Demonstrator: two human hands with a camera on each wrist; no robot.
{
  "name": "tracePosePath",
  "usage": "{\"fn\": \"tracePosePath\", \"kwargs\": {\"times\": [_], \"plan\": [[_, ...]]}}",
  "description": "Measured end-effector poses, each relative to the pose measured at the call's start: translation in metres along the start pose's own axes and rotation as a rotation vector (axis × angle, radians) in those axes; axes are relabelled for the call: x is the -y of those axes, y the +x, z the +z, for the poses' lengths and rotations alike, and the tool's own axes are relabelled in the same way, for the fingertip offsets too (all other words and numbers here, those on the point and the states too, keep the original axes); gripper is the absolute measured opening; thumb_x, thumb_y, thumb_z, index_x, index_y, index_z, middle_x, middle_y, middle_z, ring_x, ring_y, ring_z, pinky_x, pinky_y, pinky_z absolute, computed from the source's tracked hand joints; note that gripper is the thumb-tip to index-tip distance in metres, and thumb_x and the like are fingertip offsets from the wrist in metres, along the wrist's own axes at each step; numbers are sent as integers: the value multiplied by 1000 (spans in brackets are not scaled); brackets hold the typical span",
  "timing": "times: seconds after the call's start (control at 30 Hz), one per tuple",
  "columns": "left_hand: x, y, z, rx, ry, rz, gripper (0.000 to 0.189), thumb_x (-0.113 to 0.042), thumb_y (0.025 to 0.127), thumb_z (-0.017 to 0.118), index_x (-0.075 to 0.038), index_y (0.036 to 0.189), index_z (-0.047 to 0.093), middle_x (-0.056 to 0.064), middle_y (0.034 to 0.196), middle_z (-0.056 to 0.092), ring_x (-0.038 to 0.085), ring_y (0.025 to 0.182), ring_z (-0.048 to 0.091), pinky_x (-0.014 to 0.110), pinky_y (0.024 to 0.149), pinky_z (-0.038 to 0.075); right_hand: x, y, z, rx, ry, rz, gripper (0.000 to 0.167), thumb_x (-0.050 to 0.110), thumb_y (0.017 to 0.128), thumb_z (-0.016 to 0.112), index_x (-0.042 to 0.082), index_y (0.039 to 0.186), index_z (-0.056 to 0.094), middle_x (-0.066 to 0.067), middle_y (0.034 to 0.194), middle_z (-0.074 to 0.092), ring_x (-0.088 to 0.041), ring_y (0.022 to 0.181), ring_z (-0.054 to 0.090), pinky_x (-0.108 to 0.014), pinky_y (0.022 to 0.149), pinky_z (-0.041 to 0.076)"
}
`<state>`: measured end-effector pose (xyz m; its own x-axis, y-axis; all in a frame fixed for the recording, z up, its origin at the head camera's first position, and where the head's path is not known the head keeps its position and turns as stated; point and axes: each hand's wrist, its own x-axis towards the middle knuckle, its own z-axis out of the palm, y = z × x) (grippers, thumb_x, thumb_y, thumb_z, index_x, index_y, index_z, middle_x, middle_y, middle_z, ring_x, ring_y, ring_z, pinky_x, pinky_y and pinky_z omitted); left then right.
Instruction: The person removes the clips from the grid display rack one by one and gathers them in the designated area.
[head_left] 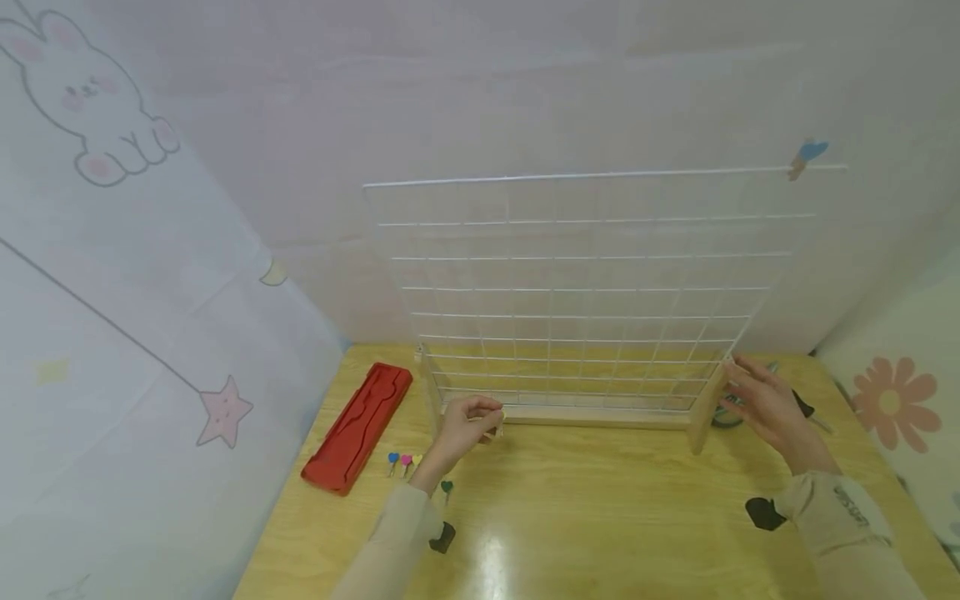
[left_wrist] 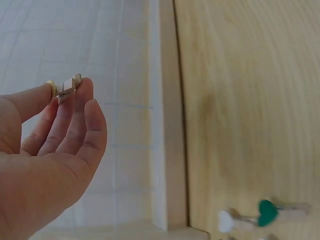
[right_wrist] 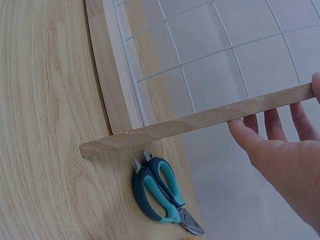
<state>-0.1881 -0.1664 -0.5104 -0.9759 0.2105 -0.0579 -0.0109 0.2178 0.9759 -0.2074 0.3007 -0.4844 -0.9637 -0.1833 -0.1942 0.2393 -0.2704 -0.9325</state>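
In the head view my left hand is in front of the lower left of a white wire grid. Between thumb and fingertips it pinches a small wooden clothespin with a pale yellow end, best seen in the left wrist view. My right hand grips the right wooden upright of the stand that bears the grid. Its fingers lie along the outer side of that upright. A clothespin with a blue heart is clipped on the grid's top wire, near the right corner.
Several heart clothespins lie on the table at the left, among them a green one and a pink one. A red moulded tray lies farther left. Teal-handled scissors rest beside the stand's right foot.
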Motion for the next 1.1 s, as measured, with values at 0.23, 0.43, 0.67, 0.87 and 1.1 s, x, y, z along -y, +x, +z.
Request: {"fn": "tracePosePath", "kwargs": {"times": [0.23, 0.43, 0.67, 0.87, 1.1], "plan": [[36, -19, -24, -97, 0, -63, 22, -7, 92, 64, 6, 110, 64, 17, 96, 67, 33, 81, 65, 44, 66, 57, -2, 0, 0, 3, -1, -13, 79, 22, 101, 49, 8, 152, -10, 11, 121, 40, 0, 101, 56, -23, 86, 51], [58, -41, -50, -169, 29, -127, 22, -3, 91, 64, 9, 109, 63, 17, 94, 66, 27, 78, 65, 34, 63, 57, -1, 0, 1, -1, -1, -17, 79, 22, 101, 50, 7, 152, -9, 10, 121, 40, 0, 101, 57, -23, 86, 51], [76, -68, -73, -210, 27, -215, 24, -5, 92, 63, 10, 110, 61, 20, 95, 66, 27, 83, 64, 44, 72, 56, 0, 0, 1, 9, 39, -28, 80, 19, 100, 51, 6, 152, -9, 11, 119, 45, -3, 103, 57, -23, 85, 52], [91, -83, -85, -238, 121, -222, 22, -3, 90, 65, 9, 108, 63, 18, 95, 68, 23, 82, 64, 37, 68, 55, 0, 0, 0, 16, 60, -36, 80, 17, 100, 51, 5, 151, -10, 12, 116, 51, -4, 102, 58, -24, 84, 52], [111, -87, -89, -271, 228, -232, 17, -4, 85, 70, 7, 99, 68, 13, 91, 70, 14, 74, 63, 30, 56, 52, -2, 0, -1, 18, 78, -32, 79, 16, 101, 49, 5, 151, -11, 12, 115, 51, -5, 102, 58, -25, 83, 52]]}}
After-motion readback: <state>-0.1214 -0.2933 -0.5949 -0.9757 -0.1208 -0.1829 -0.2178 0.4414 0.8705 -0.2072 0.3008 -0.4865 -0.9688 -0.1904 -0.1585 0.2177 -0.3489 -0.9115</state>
